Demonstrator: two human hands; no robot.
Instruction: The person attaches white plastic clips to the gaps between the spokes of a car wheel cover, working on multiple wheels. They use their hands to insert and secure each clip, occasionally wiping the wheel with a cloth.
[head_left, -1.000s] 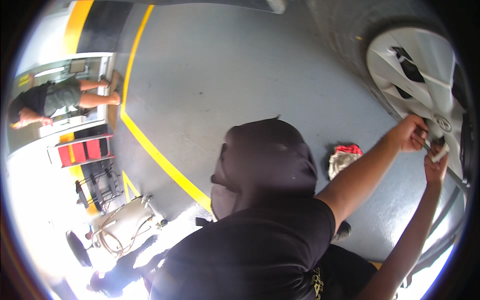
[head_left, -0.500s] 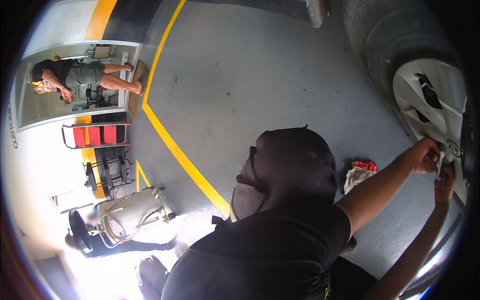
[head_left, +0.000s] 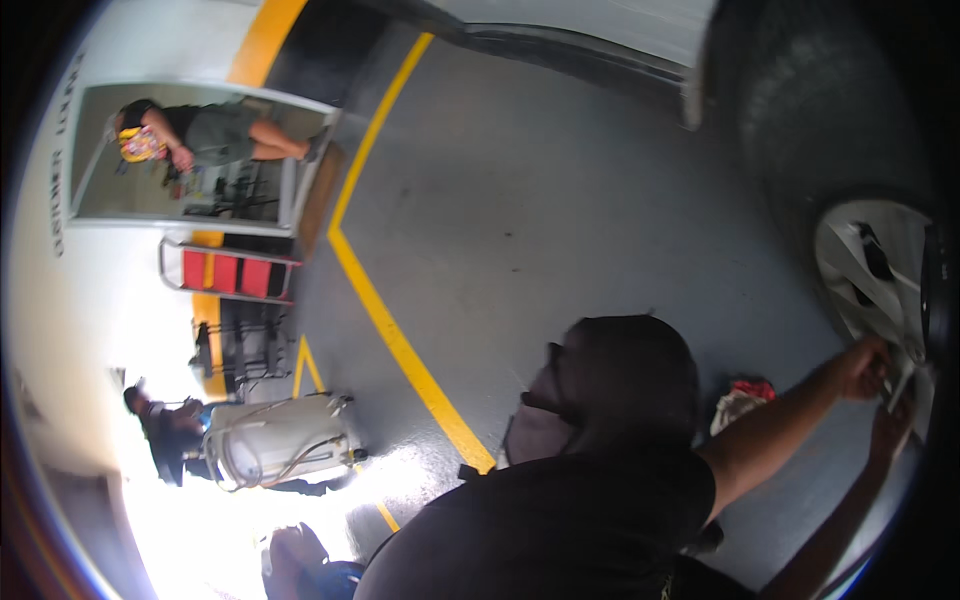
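At the right rim, both hands are in front of a pale spoked wheel inside a dark tyre. My left hand is closed by the wheel's middle, a short metallic piece showing at its fingertips. Just below it, my right hand grips a slender pale bar that points toward the hub. Blur hides what kind of tool the bar is. Under my left forearm, a crumpled off-white and red cloth or glove lies on the floor.
A rounded dark-cloth form rises beside my left arm. A pale tank with hoses stands at left, a person behind it. Another person stands in a doorway. A red-stepped ladder and yellow floor line are nearby.
The whole view has shifted, so the wheel, hands and floor things sit lower and farther right. My hands stay together at the wheel. The person behind the tank shows more.
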